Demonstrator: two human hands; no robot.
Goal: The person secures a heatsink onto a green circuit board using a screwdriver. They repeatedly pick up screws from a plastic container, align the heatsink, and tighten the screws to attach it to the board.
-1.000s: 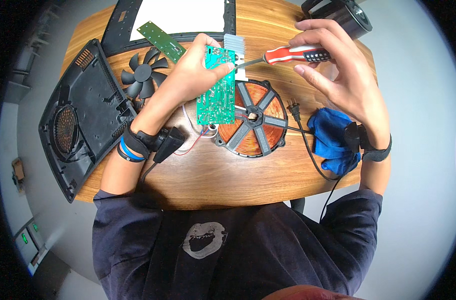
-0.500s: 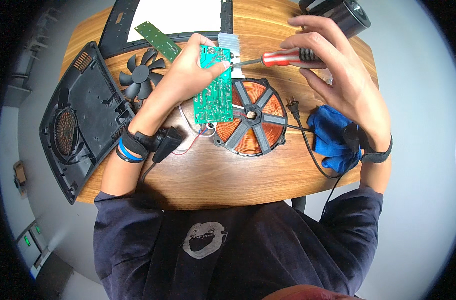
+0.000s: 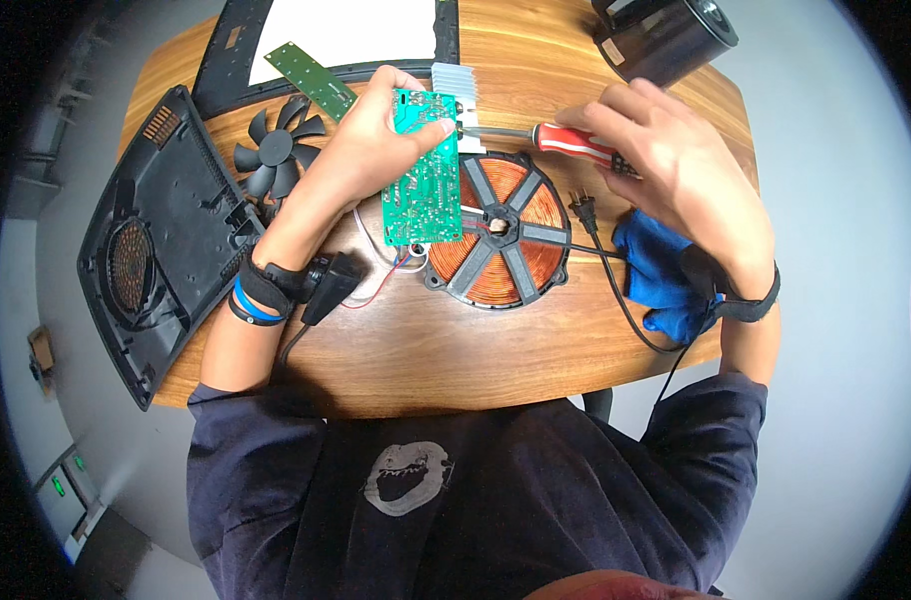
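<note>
My left hand (image 3: 384,140) grips a green circuit board (image 3: 424,195) on edge, thumb pressed on its face near the upper right. Behind the board's top right shows a finned silver heat sink (image 3: 454,78). My right hand (image 3: 666,150) is closed around the red-and-white handle of a screwdriver (image 3: 574,141). The shaft points left, and its tip reaches the heat sink side of the board, close to my left thumb. Below the board and to its right lies a round copper coil (image 3: 516,232) with black spokes, partly covered by the board.
Left are a black plastic housing (image 3: 166,260) and a black fan (image 3: 276,147). A narrow green board (image 3: 311,80) lies by a black-framed white panel (image 3: 351,35). A black kettle-like vessel (image 3: 666,40) stands far right. A plug (image 3: 584,210) and a blue cloth (image 3: 656,270) lie nearer.
My right fingers, spread around the screwdriver before, have closed over its handle. The handle sits slightly further right and lower; the board stays nearly in place.
</note>
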